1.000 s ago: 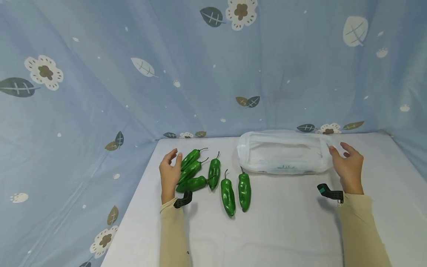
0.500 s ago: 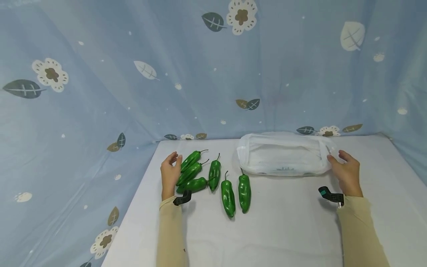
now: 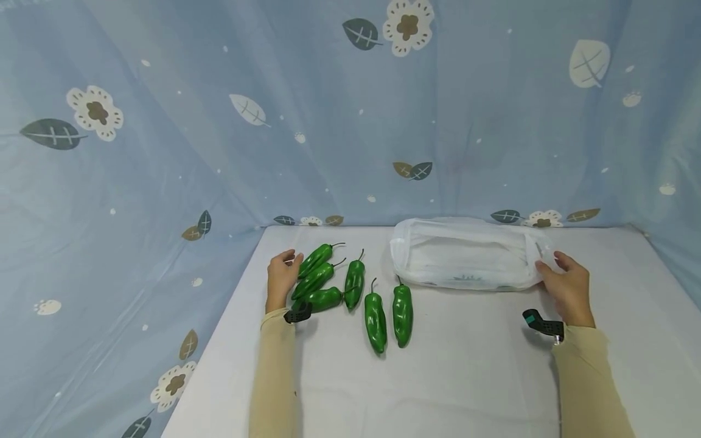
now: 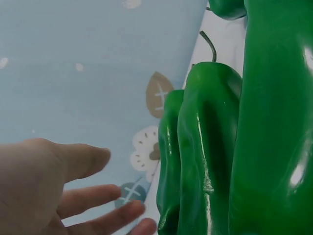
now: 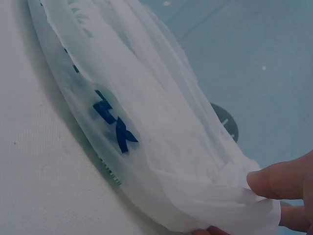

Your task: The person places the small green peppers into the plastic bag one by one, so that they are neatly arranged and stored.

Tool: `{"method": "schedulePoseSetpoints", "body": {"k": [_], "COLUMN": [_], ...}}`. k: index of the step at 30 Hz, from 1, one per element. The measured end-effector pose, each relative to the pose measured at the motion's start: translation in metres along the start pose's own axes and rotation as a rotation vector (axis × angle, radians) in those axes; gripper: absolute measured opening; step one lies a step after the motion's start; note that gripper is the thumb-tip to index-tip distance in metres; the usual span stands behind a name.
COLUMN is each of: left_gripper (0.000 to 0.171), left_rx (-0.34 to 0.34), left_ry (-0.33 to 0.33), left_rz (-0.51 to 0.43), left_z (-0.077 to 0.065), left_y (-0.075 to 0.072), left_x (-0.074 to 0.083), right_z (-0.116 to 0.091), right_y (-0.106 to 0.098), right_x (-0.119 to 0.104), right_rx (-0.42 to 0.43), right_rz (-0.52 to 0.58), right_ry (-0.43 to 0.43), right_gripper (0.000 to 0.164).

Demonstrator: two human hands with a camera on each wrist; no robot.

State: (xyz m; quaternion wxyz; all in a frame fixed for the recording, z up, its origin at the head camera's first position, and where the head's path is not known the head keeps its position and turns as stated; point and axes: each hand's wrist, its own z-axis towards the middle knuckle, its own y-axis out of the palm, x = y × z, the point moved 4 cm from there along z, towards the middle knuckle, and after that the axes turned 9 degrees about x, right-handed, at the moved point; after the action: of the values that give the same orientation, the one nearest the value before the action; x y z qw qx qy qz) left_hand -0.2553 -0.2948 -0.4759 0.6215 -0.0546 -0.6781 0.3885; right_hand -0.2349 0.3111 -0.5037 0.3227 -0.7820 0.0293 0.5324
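Note:
Several glossy green peppers (image 3: 375, 322) lie on the white table, three of them grouped at the left. My left hand (image 3: 283, 281) is just left of that group, its fingers relaxed around nothing. In the left wrist view the left hand (image 4: 73, 191) is apart from the nearest green peppers (image 4: 210, 147). A white translucent plastic bag (image 3: 465, 261) with dark printing lies on its side, its mouth facing me. My right hand (image 3: 568, 289) pinches the bag's right end. The right wrist view has the thumb on top of the plastic bag (image 5: 161, 147) and fingers behind and under it.
The white table (image 3: 438, 389) ends at the back against a blue curtain (image 3: 328, 121) patterned with leaves and flowers. That curtain also runs along the left side. A small black wrist camera (image 3: 542, 322) juts inward from the right sleeve, and another is on the left wrist.
My right hand has moved slightly left and taken hold of the bag's right end. The left hand stays beside the peppers, nearly still. The head view has shifted a little.

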Motion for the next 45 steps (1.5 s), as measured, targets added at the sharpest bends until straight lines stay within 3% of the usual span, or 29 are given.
{"method": "schedulePoseSetpoints", "body": {"k": [8, 21, 28, 45], "left_gripper": [0.05, 0.048, 0.047, 0.043], "left_rx": [-0.059, -0.09, -0.12, -0.168], "left_ry": [-0.018, -0.039, -0.078, -0.063], "left_rz": [0.099, 0.177, 0.174, 0.155], "left_z": [0.0018, -0.0021, -0.0022, -0.0028], "left_y": [0.0104, 0.0112, 0.0103, 0.0098], "left_x": [-0.003, -0.0071, -0.0104, -0.0068], "right_z": [-0.0029, -0.0034, -0.0052, -0.0062], "right_y": [-0.0026, 0.0025, 0.0041, 0.0029], "right_x": [0.0014, 0.0043, 0.002, 0.0011], "right_rx": [-0.012, -0.018, -0.048, -0.062], "right_rz": [0.008, -0.008, -0.005, 0.007], "right_ry": [0.011, 0.01, -0.028, -0.071], "right_gripper": [0.069, 0.069, 0.068, 0.069]}}
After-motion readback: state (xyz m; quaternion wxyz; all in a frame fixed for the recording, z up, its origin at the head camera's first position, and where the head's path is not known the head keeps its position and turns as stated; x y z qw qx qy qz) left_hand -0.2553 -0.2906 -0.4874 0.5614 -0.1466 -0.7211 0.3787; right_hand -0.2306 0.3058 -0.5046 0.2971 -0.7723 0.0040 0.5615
